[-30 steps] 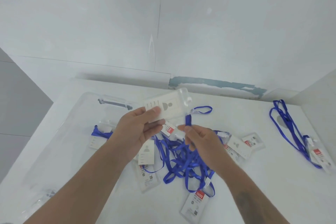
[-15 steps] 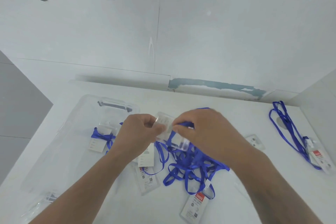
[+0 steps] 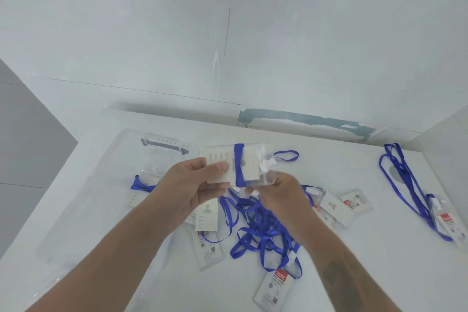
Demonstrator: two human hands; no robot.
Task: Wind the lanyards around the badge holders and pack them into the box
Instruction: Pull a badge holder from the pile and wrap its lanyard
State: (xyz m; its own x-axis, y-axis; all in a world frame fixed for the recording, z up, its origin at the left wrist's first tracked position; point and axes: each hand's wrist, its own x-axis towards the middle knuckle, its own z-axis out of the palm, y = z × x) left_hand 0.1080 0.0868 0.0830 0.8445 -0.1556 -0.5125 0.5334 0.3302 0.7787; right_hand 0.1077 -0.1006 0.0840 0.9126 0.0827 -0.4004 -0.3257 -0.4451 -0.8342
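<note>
The left hand grips the left end of a clear badge holder, thumb pressed flat on its front face and fingers curled behind it. The holder is held lying sideways, raised above the table at the centre of the frame. One turn of blue lanyard crosses its face from top to bottom, right of the thumb. The right hand sits at the holder's lower right corner, fingers curled under and pinching the lanyard where it leaves the lower edge; the exact contact is partly hidden by the holder. A short loop of the same lanyard projects to the right from the clip at the holder's right end.

Below the hands, at lower centre, a tangled pile of lanyards lies on the white table with several unwound badge holders beside and beneath it. One with a red label lies nearest the bottom edge.

At centre left stands the clear plastic box, open, its handle at the far end. One wound badge holder rests inside it.

At far right, well apart from the pile, another lanyard with holder lies loose on the table.
</note>
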